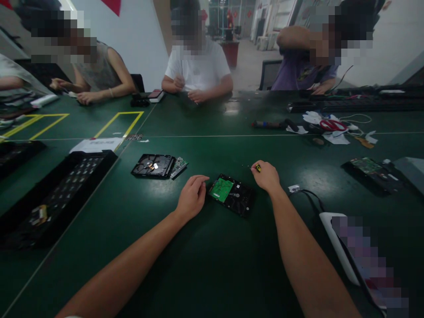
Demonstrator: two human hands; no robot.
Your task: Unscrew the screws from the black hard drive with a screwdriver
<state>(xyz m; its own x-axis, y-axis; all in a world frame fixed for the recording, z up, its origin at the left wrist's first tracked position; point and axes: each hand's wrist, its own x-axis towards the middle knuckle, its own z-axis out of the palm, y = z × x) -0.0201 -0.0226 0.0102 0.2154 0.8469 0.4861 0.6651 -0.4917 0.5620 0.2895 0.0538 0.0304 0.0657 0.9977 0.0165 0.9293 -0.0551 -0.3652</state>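
Observation:
A black hard drive (241,196) with a green circuit board (222,190) facing up lies on the dark green table between my hands. Just left of it is my left hand (193,196), fingers loosely extended with nothing seen in them. My right hand (266,176), to the drive's upper right, has its fingers closed round a small yellow and black tool (258,168). Tiny bits, probably screws (245,165), lie beside its fingertips. Farther left, a second hard drive (153,166) rests next to a loose circuit board (179,167).
A long black tray (106,160) stands at the left. To the right are a white device (341,251) with a cable and a black part with a board (372,174). Gloves and red-handled scissors (333,125) lie at the back right. Several people sit across the table (198,265).

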